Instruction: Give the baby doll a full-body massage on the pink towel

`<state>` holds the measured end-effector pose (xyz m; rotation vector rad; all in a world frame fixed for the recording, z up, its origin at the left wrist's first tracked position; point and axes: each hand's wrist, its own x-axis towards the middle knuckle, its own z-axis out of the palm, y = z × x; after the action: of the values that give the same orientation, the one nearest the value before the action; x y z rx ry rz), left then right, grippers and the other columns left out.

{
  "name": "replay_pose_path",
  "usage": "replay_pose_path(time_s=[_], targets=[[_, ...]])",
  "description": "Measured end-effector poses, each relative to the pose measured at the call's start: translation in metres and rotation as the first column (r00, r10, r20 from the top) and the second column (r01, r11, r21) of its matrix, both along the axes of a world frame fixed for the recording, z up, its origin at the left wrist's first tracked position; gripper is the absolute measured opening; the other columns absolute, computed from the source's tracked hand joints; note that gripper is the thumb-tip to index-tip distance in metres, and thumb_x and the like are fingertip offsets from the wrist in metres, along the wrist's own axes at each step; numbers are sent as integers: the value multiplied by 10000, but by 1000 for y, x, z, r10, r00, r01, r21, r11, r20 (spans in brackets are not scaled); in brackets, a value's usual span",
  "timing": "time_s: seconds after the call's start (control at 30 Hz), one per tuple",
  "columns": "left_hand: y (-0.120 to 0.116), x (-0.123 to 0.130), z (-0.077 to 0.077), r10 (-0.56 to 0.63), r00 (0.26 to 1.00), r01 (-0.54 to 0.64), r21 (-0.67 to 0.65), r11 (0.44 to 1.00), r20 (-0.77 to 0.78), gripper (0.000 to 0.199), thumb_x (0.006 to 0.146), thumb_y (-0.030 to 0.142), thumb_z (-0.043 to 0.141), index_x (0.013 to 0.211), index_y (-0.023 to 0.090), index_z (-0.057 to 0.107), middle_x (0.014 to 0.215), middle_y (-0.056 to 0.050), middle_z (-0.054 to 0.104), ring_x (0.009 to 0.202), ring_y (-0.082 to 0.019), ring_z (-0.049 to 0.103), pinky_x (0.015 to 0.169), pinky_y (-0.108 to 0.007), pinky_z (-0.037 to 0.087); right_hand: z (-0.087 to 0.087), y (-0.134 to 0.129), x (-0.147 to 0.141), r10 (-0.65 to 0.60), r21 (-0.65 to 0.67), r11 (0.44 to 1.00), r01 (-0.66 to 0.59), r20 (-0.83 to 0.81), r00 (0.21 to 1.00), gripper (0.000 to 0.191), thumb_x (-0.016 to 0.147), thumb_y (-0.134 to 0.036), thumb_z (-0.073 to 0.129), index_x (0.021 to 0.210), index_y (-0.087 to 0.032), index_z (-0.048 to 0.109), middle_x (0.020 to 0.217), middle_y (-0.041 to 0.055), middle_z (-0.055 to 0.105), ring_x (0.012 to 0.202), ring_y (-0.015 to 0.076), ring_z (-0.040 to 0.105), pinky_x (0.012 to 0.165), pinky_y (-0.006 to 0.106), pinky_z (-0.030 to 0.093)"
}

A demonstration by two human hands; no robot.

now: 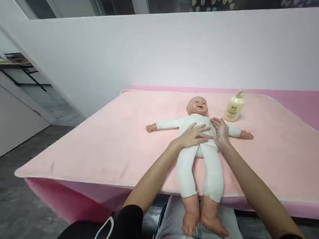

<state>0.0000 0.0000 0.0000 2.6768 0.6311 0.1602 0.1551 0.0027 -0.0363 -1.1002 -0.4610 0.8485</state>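
A baby doll (pixel 186 170) with a white cloth body lies on its back on the pink-covered table, its head toward the wall and its feet hanging past the front edge over my lap. My left hand (pixel 194 135) rests flat across the doll's belly, fingers spread. Against the side of its chest, by the armpit, is my right hand (pixel 220 130), with its fingers bent and close together. Whether those fingers pinch the cloth cannot be made out. Just beyond my right hand stands a yellow pump bottle (pixel 234 107), slightly tilted in view.
A light pink blanket (pixel 94 149) covers the table, with a darker pink cloth (pixel 303 108) beneath it. Behind the table rises a white wall (pixel 169 53) with windows above. At the left, a doorway leads to a shelf (pixel 18 66).
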Motion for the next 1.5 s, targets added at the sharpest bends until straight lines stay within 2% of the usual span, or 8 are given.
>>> replay_pose_path(time_s=[0.2, 0.33, 0.53, 0.8, 0.97, 1.1, 1.23, 1.5], targets=[[11, -3, -11, 308, 944, -313, 29, 949, 119, 467, 911, 475, 296, 1358, 341, 333, 1494, 14, 164, 1385, -201, 91, 1104, -498, 15, 13, -21, -23, -13, 247, 969, 11, 4, 1000, 212, 759, -301, 464, 719, -161, 618, 734, 28, 688, 783, 160, 657, 832, 326, 481], [28, -9, -29, 503, 817, -511, -48, 858, 281, 467, 936, 342, 213, 1378, 233, 318, 1473, -49, 239, 1374, -220, 151, 1101, -506, 115, 15, -42, -34, 124, 344, 908, -237, 320, 939, 327, 806, -389, 456, 663, -174, 657, 692, 39, 692, 747, 190, 667, 823, 370, 494], [45, -22, -48, 557, 559, -538, -243, 807, 614, 574, 789, 54, 294, 1353, 149, 348, 1278, -95, 520, 1192, -171, 474, 1035, -366, 361, 6, -50, -40, 279, 45, 736, -675, 890, 362, 275, 821, -379, 496, 715, -241, 710, 888, 25, 707, 967, 208, 633, 961, 411, 432], [30, -17, -35, 635, 290, -483, -463, 743, 716, 486, 786, 93, 367, 1266, 142, 428, 1141, -98, 600, 1067, -160, 559, 957, -337, 436, 7, -35, -33, 344, -308, 802, -511, 939, -27, 374, 891, -358, 368, 1192, -256, 565, 1319, 0, 490, 1332, 195, 289, 1121, 502, 62], [3, -11, -17, 444, 419, -348, -311, 884, 792, 313, 831, 189, 420, 1114, 153, 549, 1094, -79, 626, 1036, -169, 573, 927, -320, 440, 4, -26, -31, 304, -345, 890, -298, 936, -176, 440, 894, -383, 340, 1303, -265, 449, 1409, -2, 378, 1360, 226, 207, 1103, 534, 54], [-16, -5, -9, 197, 674, -150, -129, 980, 712, 257, 841, 208, 428, 997, 158, 626, 1035, -61, 657, 968, -164, 598, 907, -298, 439, -4, -18, -22, 295, -324, 939, -114, 930, -220, 489, 894, -398, 323, 1369, -281, 337, 1453, 27, 301, 1356, 247, 203, 1074, 564, 117], [-19, -4, -5, 4, 887, 37, -80, 996, 461, 324, 866, 261, 431, 1153, 206, 574, 1200, -43, 589, 1153, -172, 504, 1047, -341, 310, -11, -12, -5, 305, -296, 949, 111, 950, -70, 529, 904, -458, 245, 1351, -202, 363, 1391, 120, 390, 1310, 269, 291, 1045, 592, 107], [-3, -4, -10, 236, 961, -244, 35, 969, 145, 429, 915, 445, 311, 1318, 329, 401, 1460, 16, 273, 1374, -201, 151, 1097, -525, -34, -6, -10, 15, -6, -53, 965, 257, 975, 224, 391, 842, -275, 295, 1105, -128, 545, 1172, 136, 573, 1129, 225, 475, 1047, 497, 192]])
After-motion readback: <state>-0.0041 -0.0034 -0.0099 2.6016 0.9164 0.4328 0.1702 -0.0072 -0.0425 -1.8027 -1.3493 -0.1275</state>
